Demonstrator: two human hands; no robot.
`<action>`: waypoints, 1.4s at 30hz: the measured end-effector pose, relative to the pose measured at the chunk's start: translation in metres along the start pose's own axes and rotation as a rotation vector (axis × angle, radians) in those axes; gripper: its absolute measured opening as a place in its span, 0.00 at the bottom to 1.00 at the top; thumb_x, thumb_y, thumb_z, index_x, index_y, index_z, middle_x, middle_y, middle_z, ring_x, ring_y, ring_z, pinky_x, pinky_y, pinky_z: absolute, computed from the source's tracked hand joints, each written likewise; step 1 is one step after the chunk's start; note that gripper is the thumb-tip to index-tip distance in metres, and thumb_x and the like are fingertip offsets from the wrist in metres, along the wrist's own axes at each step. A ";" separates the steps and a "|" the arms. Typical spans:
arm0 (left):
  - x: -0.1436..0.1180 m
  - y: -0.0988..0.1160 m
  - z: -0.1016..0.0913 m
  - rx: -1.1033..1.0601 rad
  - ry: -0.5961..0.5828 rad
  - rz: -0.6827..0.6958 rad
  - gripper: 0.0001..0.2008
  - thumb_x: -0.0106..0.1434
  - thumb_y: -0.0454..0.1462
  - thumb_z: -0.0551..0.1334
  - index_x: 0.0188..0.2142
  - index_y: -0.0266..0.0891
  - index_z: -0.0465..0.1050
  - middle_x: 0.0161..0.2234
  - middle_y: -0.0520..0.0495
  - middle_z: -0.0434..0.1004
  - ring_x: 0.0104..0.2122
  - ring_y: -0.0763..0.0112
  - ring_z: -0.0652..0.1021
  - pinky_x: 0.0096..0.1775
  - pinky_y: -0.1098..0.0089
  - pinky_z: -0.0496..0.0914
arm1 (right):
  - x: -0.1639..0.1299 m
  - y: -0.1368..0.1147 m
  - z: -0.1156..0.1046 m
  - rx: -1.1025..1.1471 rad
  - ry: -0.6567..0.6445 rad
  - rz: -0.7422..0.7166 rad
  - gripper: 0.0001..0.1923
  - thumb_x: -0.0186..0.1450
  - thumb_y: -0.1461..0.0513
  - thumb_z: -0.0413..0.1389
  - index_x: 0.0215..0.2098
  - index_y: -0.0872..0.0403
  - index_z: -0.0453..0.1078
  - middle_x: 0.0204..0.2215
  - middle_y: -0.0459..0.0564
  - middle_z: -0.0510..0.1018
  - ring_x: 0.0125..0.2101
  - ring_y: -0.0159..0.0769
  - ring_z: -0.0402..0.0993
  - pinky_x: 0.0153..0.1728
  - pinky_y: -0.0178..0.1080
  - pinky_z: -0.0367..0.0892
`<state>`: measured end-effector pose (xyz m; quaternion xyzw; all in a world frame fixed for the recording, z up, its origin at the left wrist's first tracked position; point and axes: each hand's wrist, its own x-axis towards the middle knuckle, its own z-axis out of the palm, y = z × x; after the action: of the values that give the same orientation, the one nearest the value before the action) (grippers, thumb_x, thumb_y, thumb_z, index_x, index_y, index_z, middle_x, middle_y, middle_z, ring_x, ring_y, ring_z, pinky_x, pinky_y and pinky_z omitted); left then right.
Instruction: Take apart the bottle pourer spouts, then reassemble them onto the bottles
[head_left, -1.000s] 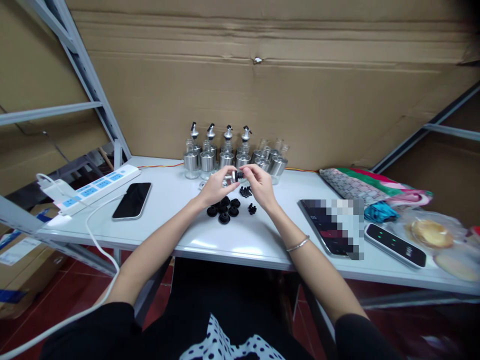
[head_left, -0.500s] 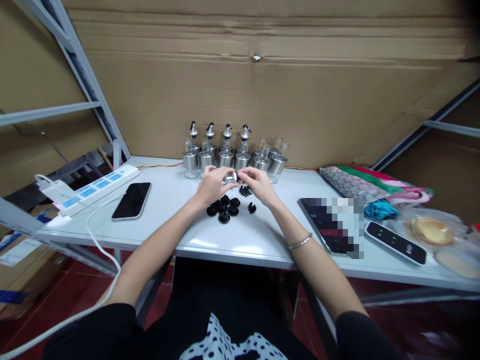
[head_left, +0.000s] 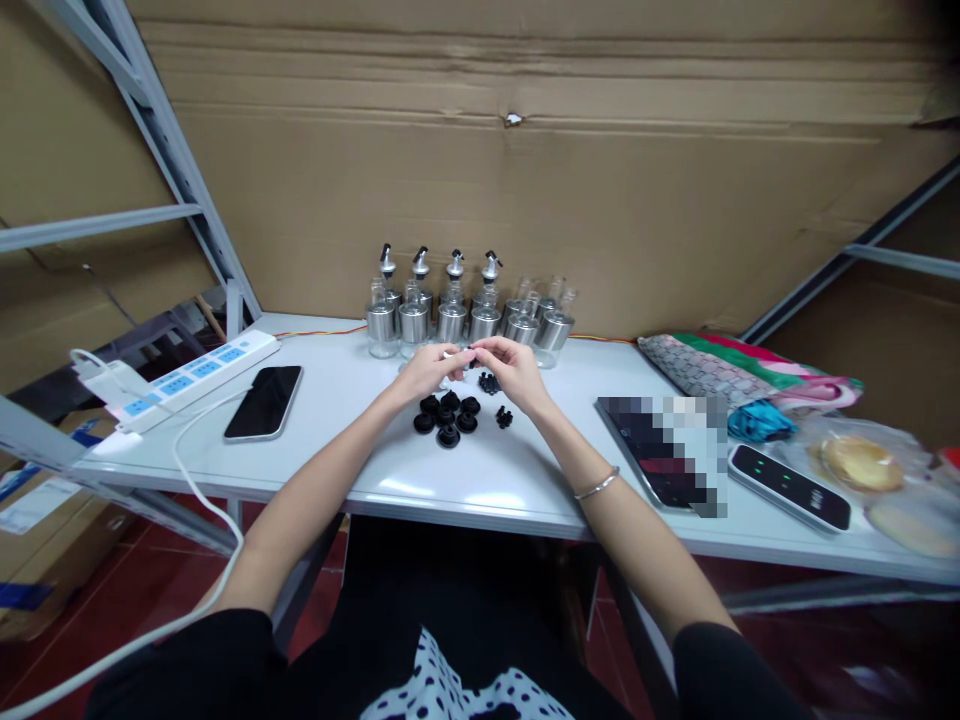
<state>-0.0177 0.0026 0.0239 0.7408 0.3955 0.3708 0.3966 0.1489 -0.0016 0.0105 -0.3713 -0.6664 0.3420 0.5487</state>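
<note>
- Black smartphone (head_left: pixel 264 401) lies flat on the white surface (head_left: pixel 480 480).
- Left hand (head_left: pixel 426 370) and right hand (head_left: pixel 510 368) together pinch a small silver metal pourer spout (head_left: pixel 457 355) above the black round rubber stoppers (head_left: pixel 448 415).
- Steel-sleeved glass bottles (head_left: pixel 465 310) stand behind.

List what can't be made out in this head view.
- Small metal part: mostly covered by the left hand and right hand; the grip unclear.
- Tablet: screen pixelated.
- Small black pieces: too small to identify.
- Rear bottles: blurred, overlapping.
- Food: blurred near the right edge.
</note>
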 end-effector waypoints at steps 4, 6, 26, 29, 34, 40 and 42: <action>0.003 0.002 -0.005 -0.114 -0.059 -0.069 0.23 0.54 0.54 0.58 0.20 0.35 0.70 0.17 0.48 0.71 0.22 0.71 0.72 0.32 0.69 0.67 | -0.003 -0.003 0.004 0.007 -0.016 -0.017 0.15 0.55 0.52 0.60 0.32 0.54 0.71 0.27 0.48 0.77 0.29 0.34 0.72 0.34 0.39 0.68; 0.004 0.002 -0.007 -0.203 -0.090 -0.131 0.22 0.54 0.53 0.59 0.22 0.34 0.71 0.17 0.48 0.71 0.21 0.71 0.72 0.34 0.68 0.68 | -0.004 -0.005 0.004 0.010 -0.027 -0.018 0.14 0.54 0.53 0.60 0.32 0.54 0.71 0.28 0.48 0.77 0.29 0.34 0.73 0.34 0.39 0.69; -0.002 0.004 0.002 -0.018 0.128 0.245 0.18 0.54 0.45 0.63 0.41 0.37 0.68 0.36 0.48 0.74 0.34 0.71 0.75 0.37 0.71 0.68 | -0.003 -0.013 -0.001 -0.052 -0.002 -0.110 0.12 0.54 0.58 0.57 0.36 0.52 0.65 0.35 0.47 0.70 0.38 0.35 0.67 0.35 0.37 0.66; -0.004 0.002 0.001 0.178 0.204 0.431 0.16 0.55 0.40 0.63 0.43 0.37 0.68 0.40 0.45 0.73 0.39 0.68 0.74 0.41 0.70 0.68 | -0.002 -0.011 -0.003 -0.022 -0.035 -0.008 0.12 0.58 0.54 0.55 0.35 0.53 0.66 0.30 0.45 0.71 0.32 0.32 0.67 0.31 0.35 0.64; -0.005 -0.002 0.002 0.386 0.240 0.585 0.13 0.58 0.35 0.61 0.43 0.38 0.67 0.40 0.45 0.73 0.42 0.67 0.74 0.44 0.68 0.67 | -0.001 -0.010 -0.001 0.034 -0.101 0.102 0.18 0.56 0.48 0.57 0.32 0.54 0.66 0.20 0.42 0.70 0.23 0.29 0.65 0.27 0.34 0.62; -0.006 -0.001 0.000 0.455 0.274 0.535 0.14 0.57 0.38 0.63 0.43 0.38 0.68 0.40 0.46 0.75 0.39 0.67 0.75 0.44 0.68 0.66 | 0.000 -0.009 -0.002 0.081 -0.094 0.058 0.19 0.53 0.47 0.59 0.31 0.53 0.66 0.21 0.42 0.71 0.23 0.29 0.67 0.28 0.35 0.64; -0.005 -0.001 -0.001 0.476 0.292 0.498 0.16 0.55 0.40 0.65 0.42 0.39 0.69 0.40 0.46 0.77 0.39 0.66 0.76 0.46 0.66 0.65 | 0.000 -0.008 -0.003 0.075 -0.100 0.037 0.18 0.54 0.48 0.59 0.32 0.53 0.66 0.22 0.42 0.71 0.25 0.30 0.68 0.29 0.36 0.65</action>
<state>-0.0208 -0.0016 0.0221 0.8250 0.3307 0.4554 0.0505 0.1507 -0.0053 0.0174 -0.3452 -0.6726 0.3949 0.5220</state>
